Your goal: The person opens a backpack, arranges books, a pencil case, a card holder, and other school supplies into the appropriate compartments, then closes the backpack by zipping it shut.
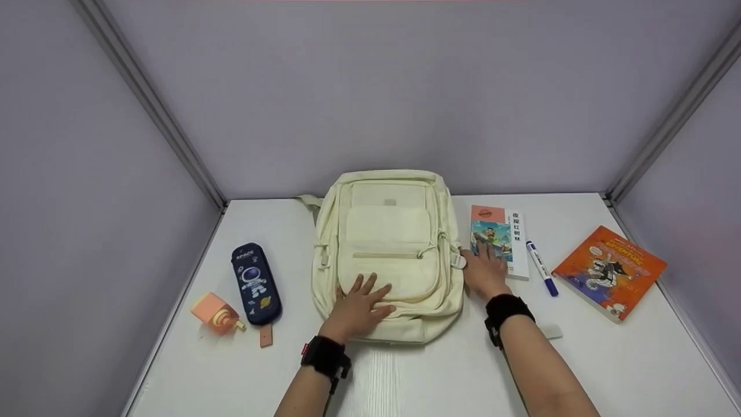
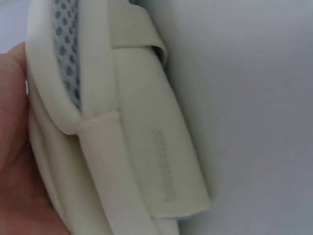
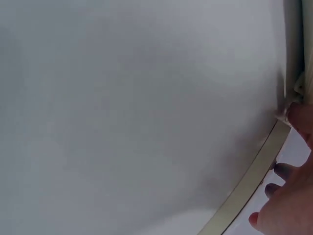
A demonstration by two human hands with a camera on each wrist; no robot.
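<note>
Smooth white table [image 1: 405,376] fills the space between flat grey walls. In the middle lies a soft, cream cloth backpack [image 1: 386,231], puffy and rounded at the top, with its front pocket facing up. The left hand [image 1: 356,310] rests flat on the lower part of the backpack with its fingers spread out straight, holding nothing. The left wrist view shows a cloth strap [image 2: 146,147] and blue mesh padding on the bag's edge. Just right of the backpack lies a thin white paperback book [image 1: 509,231] with a colourful picture. The right hand [image 1: 485,272] lies flat on it, fingers straight and pressing, not curled. A blue-capped marker [image 1: 542,269] lies beside that book, and an orange book [image 1: 611,271] sits farther right. Left of the backpack lie a long dark blue pencil case [image 1: 256,284] and a small orange block [image 1: 214,313].
</note>
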